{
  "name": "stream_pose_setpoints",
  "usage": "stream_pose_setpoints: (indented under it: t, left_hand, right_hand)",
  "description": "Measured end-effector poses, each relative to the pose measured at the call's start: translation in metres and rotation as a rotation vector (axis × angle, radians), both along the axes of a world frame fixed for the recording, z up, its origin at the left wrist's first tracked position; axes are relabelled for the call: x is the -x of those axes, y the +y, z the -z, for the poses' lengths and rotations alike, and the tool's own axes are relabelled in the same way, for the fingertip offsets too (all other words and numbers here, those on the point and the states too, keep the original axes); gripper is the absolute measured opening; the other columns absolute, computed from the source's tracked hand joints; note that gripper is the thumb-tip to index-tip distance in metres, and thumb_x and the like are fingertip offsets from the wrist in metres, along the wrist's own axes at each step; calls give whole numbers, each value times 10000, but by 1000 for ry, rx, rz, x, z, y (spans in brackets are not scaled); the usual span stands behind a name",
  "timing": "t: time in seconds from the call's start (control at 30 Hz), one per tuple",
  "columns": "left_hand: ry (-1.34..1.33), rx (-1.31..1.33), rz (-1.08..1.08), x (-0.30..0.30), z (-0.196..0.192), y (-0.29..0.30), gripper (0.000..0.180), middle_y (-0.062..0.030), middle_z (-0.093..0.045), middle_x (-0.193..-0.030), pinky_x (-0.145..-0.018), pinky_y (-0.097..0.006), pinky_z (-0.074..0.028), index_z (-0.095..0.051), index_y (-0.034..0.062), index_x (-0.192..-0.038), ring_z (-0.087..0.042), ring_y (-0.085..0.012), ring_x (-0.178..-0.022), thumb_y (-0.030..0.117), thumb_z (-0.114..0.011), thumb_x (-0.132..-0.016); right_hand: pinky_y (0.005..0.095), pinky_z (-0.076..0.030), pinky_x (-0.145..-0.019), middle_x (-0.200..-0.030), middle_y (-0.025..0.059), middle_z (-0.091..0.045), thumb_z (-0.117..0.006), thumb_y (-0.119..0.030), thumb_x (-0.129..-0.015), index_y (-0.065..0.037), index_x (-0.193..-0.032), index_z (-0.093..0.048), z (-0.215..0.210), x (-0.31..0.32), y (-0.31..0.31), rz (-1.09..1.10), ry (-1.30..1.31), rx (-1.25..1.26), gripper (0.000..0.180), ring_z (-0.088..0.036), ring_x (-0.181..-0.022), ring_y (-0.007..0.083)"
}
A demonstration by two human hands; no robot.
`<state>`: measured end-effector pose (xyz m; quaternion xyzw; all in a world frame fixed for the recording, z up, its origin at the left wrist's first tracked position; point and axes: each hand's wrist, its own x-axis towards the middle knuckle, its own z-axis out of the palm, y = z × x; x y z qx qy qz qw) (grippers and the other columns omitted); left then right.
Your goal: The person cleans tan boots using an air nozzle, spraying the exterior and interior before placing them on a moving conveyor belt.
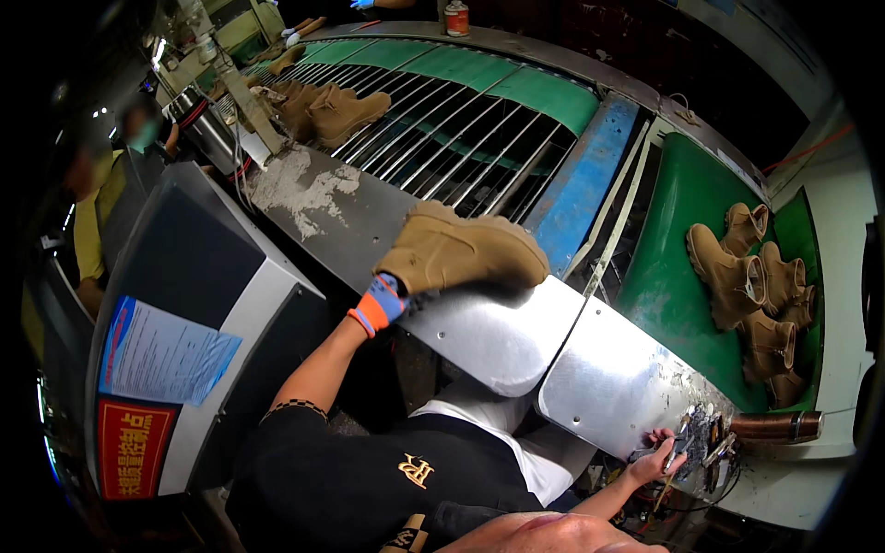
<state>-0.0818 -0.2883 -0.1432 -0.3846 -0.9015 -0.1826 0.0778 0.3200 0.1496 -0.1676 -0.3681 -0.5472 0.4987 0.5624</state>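
A tan ankle boot [461,253] with a chunky lugged sole is held on its side over the metal worktop, sole facing away and toe to the right. My left hand [383,300], in a blue glove with an orange cuff, reaches into the boot's opening and bears it up; its fingers are hidden inside. At the lower right my bare right hand [656,458] is curled beside a heap of small tools and dark scraps [705,442]. Its fingers are closed around something too small to make out.
Ahead lies a roller conveyor [461,138] with green sheets, several tan boots [346,112] on its left. More boots [728,276] stand on the green belt [666,230] at right. A brown cylinder [776,427] juts by the tools. A dark cabinet [198,249] stands left.
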Motion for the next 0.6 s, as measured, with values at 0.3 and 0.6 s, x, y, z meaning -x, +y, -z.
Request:
stream_pose_setpoints:
  t: [0.3,0.6]
  left_hand:
    - [-137,346,72,-48,-171,81,751,-169,-628,-1205,-964,-407,-464,-586,127,-1279,-605,-324,-1107,706,-583,-799]
    - [94,456,483,-27,-120,207,759,-140,-628,-1164,-962,-412,-447,-557,84,-1280,-608,-306,-1080,507,-788,-692]
  right_hand:
    - [325,-512,-550,-891,164,-628,-520,-136,-964,29,-1040,-464,-8,-6,-7,-67,87,-8,190,-610,-699,206]
    - [321,-529,-563,-932,165,-624,-502,-117,-935,43,-1175,-418,-7,-5,-10,-134,43,-35,300,-614,-757,209]
